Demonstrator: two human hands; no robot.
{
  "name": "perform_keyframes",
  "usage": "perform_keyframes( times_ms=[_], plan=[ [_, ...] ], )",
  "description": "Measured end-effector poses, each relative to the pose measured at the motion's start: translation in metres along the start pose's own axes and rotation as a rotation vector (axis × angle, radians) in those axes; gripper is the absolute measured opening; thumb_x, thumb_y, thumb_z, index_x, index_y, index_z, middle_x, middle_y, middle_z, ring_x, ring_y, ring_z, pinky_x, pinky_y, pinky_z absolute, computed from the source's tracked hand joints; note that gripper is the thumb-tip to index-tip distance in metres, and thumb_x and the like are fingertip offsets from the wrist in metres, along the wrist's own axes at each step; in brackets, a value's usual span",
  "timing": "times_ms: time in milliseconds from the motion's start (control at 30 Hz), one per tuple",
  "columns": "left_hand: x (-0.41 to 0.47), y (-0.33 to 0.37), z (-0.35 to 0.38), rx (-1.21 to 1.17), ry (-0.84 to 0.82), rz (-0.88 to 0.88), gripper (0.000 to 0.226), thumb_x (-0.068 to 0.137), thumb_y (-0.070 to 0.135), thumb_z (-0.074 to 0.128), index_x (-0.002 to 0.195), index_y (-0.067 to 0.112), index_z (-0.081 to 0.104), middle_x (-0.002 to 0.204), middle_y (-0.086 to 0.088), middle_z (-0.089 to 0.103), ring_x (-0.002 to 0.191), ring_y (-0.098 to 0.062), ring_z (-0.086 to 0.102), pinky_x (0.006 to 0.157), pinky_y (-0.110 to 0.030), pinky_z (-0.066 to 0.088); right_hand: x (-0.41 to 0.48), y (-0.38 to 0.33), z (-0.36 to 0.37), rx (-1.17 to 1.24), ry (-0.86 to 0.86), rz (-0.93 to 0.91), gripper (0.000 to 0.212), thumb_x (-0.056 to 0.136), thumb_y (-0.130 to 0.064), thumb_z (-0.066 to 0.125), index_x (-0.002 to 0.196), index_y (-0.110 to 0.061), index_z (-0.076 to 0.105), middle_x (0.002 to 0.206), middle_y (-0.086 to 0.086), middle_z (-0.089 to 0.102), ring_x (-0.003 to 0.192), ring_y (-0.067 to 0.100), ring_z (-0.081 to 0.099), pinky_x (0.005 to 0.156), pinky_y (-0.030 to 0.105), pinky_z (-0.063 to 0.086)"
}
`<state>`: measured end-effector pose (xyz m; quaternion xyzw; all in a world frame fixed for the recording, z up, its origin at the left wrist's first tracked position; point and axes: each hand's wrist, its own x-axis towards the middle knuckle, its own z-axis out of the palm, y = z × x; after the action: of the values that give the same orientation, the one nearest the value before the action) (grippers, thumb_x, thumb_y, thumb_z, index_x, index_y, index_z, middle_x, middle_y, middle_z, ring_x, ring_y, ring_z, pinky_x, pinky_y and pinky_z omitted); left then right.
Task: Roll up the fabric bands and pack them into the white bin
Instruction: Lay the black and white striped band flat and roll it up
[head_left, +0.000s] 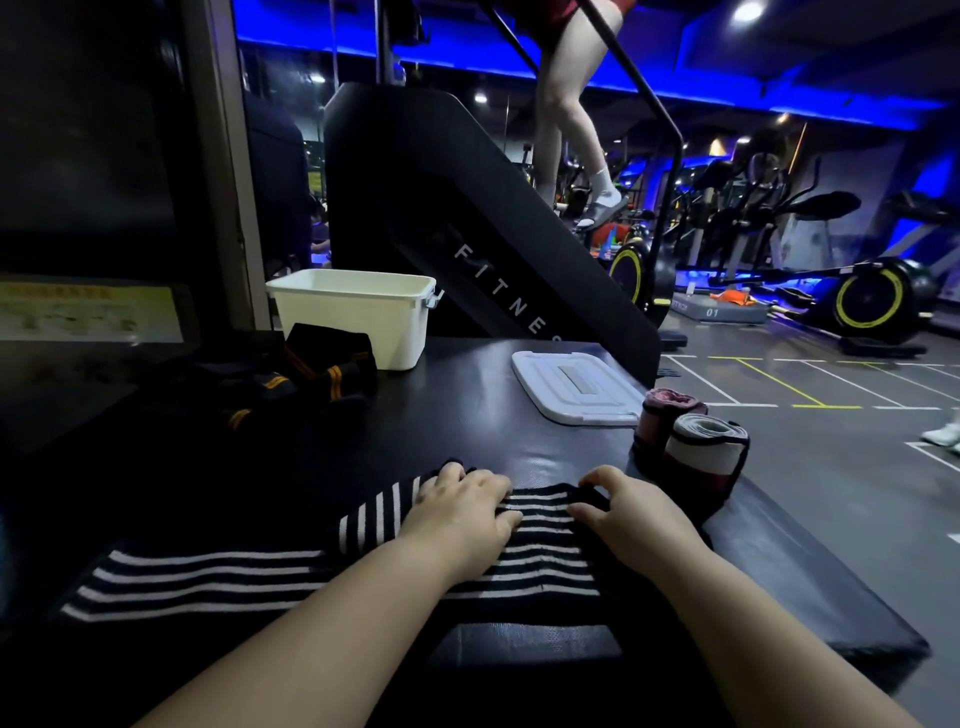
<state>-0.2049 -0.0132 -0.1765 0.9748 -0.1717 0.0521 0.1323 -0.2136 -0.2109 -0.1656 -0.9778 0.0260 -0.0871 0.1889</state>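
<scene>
A black band with white stripes (208, 577) lies stretched across the near part of the dark padded surface (467, 415). My left hand (462, 512) lies on its far folded end, fingers curled over the fabric. My right hand (623, 506) pinches the band's far edge just to the right. Two rolled bands stand at the right edge: a pink one (662, 415) and a white-and-red one (704, 457). Black bands with orange stripes (306, 374) are heaped at the back left. The white bin (358, 317) stands behind that heap.
The bin's white lid (571, 387) lies flat to the right of the bin. A black stair machine (467, 223) rises behind the surface, with a person's legs on it. The surface drops off to the gym floor on the right.
</scene>
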Motion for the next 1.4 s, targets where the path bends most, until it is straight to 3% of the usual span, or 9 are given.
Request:
perform_keyframes(
  times_ms=[167, 400, 567, 767, 933, 1033, 1133, 1300, 1400],
  plan=[
    [0.001, 0.002, -0.001, 0.101, -0.015, 0.028, 0.043, 0.1, 0.051, 0.032, 0.134, 0.029, 0.046, 0.14, 0.01, 0.045, 0.128, -0.02, 0.032, 0.109, -0.037, 0.025, -0.001, -0.002, -0.006, -0.097, 0.008, -0.02, 0.035, 0.09, -0.046, 0.061, 0.119, -0.029, 0.055, 0.117, 0.001, 0.066, 0.11, 0.022, 0.059, 0.082, 0.03, 0.044],
    [0.001, 0.002, 0.004, 0.252, 0.089, 0.114, 0.039, 0.101, 0.047, 0.029, 0.129, 0.03, 0.05, 0.13, 0.008, 0.05, 0.123, -0.02, 0.036, 0.103, -0.035, 0.031, -0.004, 0.006, -0.017, -0.268, 0.061, -0.032, 0.032, 0.091, -0.051, 0.056, 0.117, -0.033, 0.053, 0.116, -0.002, 0.067, 0.11, 0.023, 0.06, 0.079, 0.032, 0.042],
    [0.004, 0.003, 0.0, 0.305, 0.108, 0.155, 0.034, 0.096, 0.022, 0.035, 0.125, 0.024, 0.052, 0.126, 0.003, 0.05, 0.119, -0.021, 0.038, 0.1, -0.033, 0.033, 0.0, 0.029, -0.016, 0.054, -0.027, 0.085, 0.032, 0.086, -0.047, 0.067, 0.115, -0.035, 0.061, 0.118, -0.003, 0.066, 0.11, 0.018, 0.059, 0.082, 0.027, 0.042],
    [0.009, 0.011, -0.009, 0.458, 0.115, 0.203, 0.036, 0.094, 0.015, 0.037, 0.123, 0.023, 0.058, 0.131, 0.004, 0.048, 0.125, -0.022, 0.033, 0.102, -0.034, 0.03, 0.003, 0.047, -0.014, 0.295, -0.017, 0.062, 0.023, 0.089, -0.034, 0.068, 0.111, -0.029, 0.067, 0.1, -0.009, 0.064, 0.099, 0.007, 0.057, 0.083, 0.022, 0.039],
    [0.007, 0.024, -0.004, 0.325, 0.081, 0.194, 0.035, 0.092, 0.011, 0.037, 0.119, 0.024, 0.055, 0.117, 0.005, 0.06, 0.117, -0.021, 0.045, 0.096, -0.032, 0.035, 0.003, 0.052, -0.008, 0.348, 0.005, 0.068, 0.023, 0.093, -0.036, 0.062, 0.116, -0.035, 0.065, 0.105, -0.007, 0.066, 0.102, 0.012, 0.061, 0.091, 0.028, 0.046],
    [0.005, 0.021, 0.001, 0.166, 0.042, 0.136, 0.029, 0.1, 0.029, 0.036, 0.124, 0.027, 0.052, 0.122, 0.007, 0.055, 0.121, -0.019, 0.044, 0.096, -0.033, 0.037, -0.003, 0.051, -0.007, 0.34, 0.027, 0.041, 0.02, 0.095, -0.037, 0.057, 0.113, -0.044, 0.063, 0.1, -0.014, 0.063, 0.101, 0.007, 0.06, 0.084, 0.022, 0.042],
    [0.005, 0.015, -0.001, 0.213, 0.005, 0.114, 0.035, 0.101, 0.044, 0.035, 0.13, 0.031, 0.049, 0.128, 0.008, 0.049, 0.125, -0.018, 0.039, 0.099, -0.036, 0.035, -0.008, 0.051, -0.009, 0.297, 0.007, -0.001, 0.017, 0.095, -0.043, 0.056, 0.11, -0.044, 0.064, 0.098, -0.02, 0.062, 0.101, 0.003, 0.059, 0.081, 0.019, 0.038],
    [0.008, 0.006, -0.006, 0.297, -0.013, 0.104, 0.033, 0.1, 0.041, 0.036, 0.131, 0.032, 0.047, 0.128, 0.007, 0.048, 0.124, -0.019, 0.038, 0.101, -0.036, 0.033, -0.013, 0.047, -0.012, 0.112, -0.04, -0.063, 0.038, 0.08, -0.065, 0.062, 0.113, -0.045, 0.059, 0.098, -0.022, 0.06, 0.099, 0.004, 0.057, 0.085, 0.025, 0.042],
    [0.007, 0.015, -0.004, 0.23, -0.003, 0.153, 0.044, 0.097, 0.022, 0.038, 0.138, 0.036, 0.04, 0.139, 0.01, 0.042, 0.131, -0.016, 0.032, 0.108, -0.034, 0.024, -0.016, 0.044, -0.014, 0.14, -0.051, -0.061, 0.044, 0.071, -0.063, 0.073, 0.111, -0.046, 0.06, 0.102, -0.019, 0.061, 0.098, 0.003, 0.055, 0.087, 0.024, 0.042]
  ],
)
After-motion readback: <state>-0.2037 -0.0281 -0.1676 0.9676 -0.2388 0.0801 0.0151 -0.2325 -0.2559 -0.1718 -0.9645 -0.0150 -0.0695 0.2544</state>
